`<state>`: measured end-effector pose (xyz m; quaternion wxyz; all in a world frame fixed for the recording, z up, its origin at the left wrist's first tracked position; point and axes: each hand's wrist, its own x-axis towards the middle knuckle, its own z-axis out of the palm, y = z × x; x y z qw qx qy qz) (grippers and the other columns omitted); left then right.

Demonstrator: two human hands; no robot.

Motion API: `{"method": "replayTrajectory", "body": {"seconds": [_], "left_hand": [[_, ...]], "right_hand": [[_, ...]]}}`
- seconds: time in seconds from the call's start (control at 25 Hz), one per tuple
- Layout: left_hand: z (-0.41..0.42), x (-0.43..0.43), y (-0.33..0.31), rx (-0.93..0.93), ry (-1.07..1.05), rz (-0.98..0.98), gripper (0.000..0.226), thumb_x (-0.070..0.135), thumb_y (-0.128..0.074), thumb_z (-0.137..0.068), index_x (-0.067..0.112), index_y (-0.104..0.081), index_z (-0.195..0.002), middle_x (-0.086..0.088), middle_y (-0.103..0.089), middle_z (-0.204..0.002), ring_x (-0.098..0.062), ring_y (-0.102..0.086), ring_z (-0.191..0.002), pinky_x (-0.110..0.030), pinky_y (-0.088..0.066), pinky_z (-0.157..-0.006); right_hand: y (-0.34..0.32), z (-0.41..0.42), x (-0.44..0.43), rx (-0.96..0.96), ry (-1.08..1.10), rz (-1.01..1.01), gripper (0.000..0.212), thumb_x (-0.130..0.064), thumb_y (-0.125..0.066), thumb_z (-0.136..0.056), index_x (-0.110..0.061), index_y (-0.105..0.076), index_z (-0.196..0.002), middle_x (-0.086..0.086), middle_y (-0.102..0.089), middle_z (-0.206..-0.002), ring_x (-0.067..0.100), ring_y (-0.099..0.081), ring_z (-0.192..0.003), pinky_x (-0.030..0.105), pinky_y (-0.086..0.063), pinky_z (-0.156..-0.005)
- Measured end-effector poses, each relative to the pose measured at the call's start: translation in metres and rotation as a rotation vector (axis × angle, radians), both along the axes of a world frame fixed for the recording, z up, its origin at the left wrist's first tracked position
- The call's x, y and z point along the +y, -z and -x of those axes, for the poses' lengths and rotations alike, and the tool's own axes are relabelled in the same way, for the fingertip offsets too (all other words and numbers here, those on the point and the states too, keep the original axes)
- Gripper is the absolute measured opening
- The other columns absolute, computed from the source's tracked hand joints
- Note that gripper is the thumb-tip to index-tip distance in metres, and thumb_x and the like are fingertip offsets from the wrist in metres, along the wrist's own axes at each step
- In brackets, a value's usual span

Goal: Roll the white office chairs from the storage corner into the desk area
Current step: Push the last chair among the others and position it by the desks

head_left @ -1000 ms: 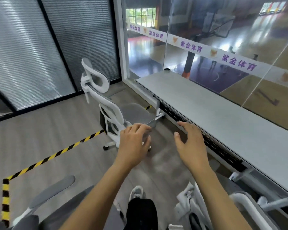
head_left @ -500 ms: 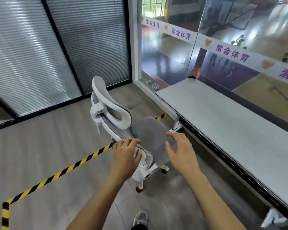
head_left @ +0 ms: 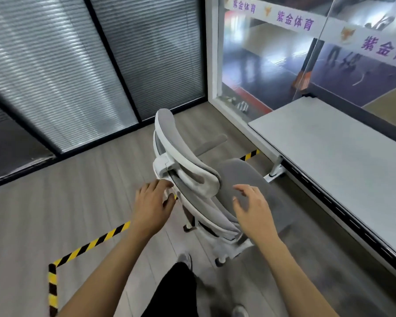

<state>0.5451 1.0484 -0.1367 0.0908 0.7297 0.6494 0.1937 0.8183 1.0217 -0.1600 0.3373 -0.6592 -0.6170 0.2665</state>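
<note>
At twelve o'clock from where I look down, the frosted partition wall (head_left: 78,65) fills the upper left, its black frames slanting down to the grey plank floor (head_left: 55,213). From one to three o'clock runs the window (head_left: 272,53) with a white band of purple characters, and a sports court shows through it. Below the window, at three o'clock, I see the long grey desk (head_left: 341,161), its near edge lined with a black slotted rail, one white leg foot on the floor at its near left corner.

Dead centre stands the white office chair (head_left: 192,179), its back turned towards me, grey headrest on top, grey seat pointing to two o'clock at the desk, one armrest jutting out at one o'clock. Its casters rest on the floor just beside the desk's edge.

The yellow-and-black floor tape (head_left: 89,244) runs from seven o'clock up under the chair and shows again beyond it.

My left hand (head_left: 152,209) is at the left rim of the backrest, fingers spread and loose, fingertips touching or nearly touching the frame; I cannot tell which. My right hand (head_left: 253,209) hovers spread over the backrest's right side, gripping nothing.

At six o'clock, a dark trouser leg (head_left: 176,291) and grey shoe (head_left: 185,259).
</note>
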Motion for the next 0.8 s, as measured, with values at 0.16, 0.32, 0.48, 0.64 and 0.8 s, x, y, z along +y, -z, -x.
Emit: {"method": "replayTrajectory", "body": {"seconds": [0.16, 0.32, 0.48, 0.64, 0.8], "left_hand": [[0.045, 0.075, 0.006, -0.197, 0.059, -0.015, 0.043, 0.054, -0.047, -0.091, 0.024, -0.049, -0.121, 0.005, -0.051, -0.124, -0.020, -0.051, -0.109, -0.038, -0.043, -0.089], [0.085, 0.159, 0.027, -0.206, 0.451, 0.073, 0.065, 0.066, -0.039, -0.091, 0.031, -0.039, -0.145, 0.005, -0.039, -0.152, -0.016, -0.038, -0.137, -0.046, -0.037, -0.108], [0.118, 0.228, 0.037, -0.067, 0.807, 0.077, 0.070, 0.073, -0.043, -0.085, 0.036, -0.042, -0.145, 0.004, -0.027, -0.160, -0.025, -0.028, -0.146, -0.053, -0.033, -0.112], [0.136, 0.264, 0.042, 0.024, 0.849, 0.134, 0.095, 0.085, -0.045, -0.071, 0.046, -0.020, -0.154, -0.010, -0.028, -0.159, -0.032, -0.011, -0.151, -0.056, -0.028, -0.117], [0.130, 0.247, 0.059, 0.038, 0.874, 0.126, 0.092, 0.087, -0.035, -0.073, 0.038, -0.037, -0.150, -0.024, -0.044, -0.137, -0.046, -0.013, -0.147, -0.062, -0.026, -0.114]], "right_hand": [[0.019, 0.021, 0.021, 0.002, 0.174, 0.050, 0.028, -0.023, -0.060, -0.095, -0.028, -0.062, -0.123, -0.011, -0.058, -0.122, 0.012, -0.057, -0.114, 0.038, -0.046, -0.101], [0.029, 0.059, 0.029, -0.027, 0.510, 0.042, 0.019, -0.025, -0.062, -0.096, -0.024, -0.066, -0.115, -0.010, -0.059, -0.114, 0.010, -0.060, -0.106, 0.027, -0.046, -0.094], [0.024, 0.127, -0.002, -0.047, 0.871, 0.143, 0.033, -0.049, -0.052, -0.095, -0.022, -0.065, -0.082, -0.008, -0.064, -0.085, 0.013, -0.061, -0.083, 0.033, -0.048, -0.073], [0.028, 0.210, -0.024, -0.316, 0.903, 0.107, 0.039, -0.062, -0.048, -0.091, -0.029, -0.065, -0.100, -0.013, -0.061, -0.098, 0.015, -0.059, -0.098, 0.037, -0.046, -0.089], [0.027, 0.250, -0.037, -0.359, 1.014, 0.164, 0.052, -0.078, -0.051, -0.084, -0.033, -0.056, -0.110, -0.018, -0.054, -0.106, 0.009, -0.055, -0.107, 0.034, -0.044, -0.096]]}}
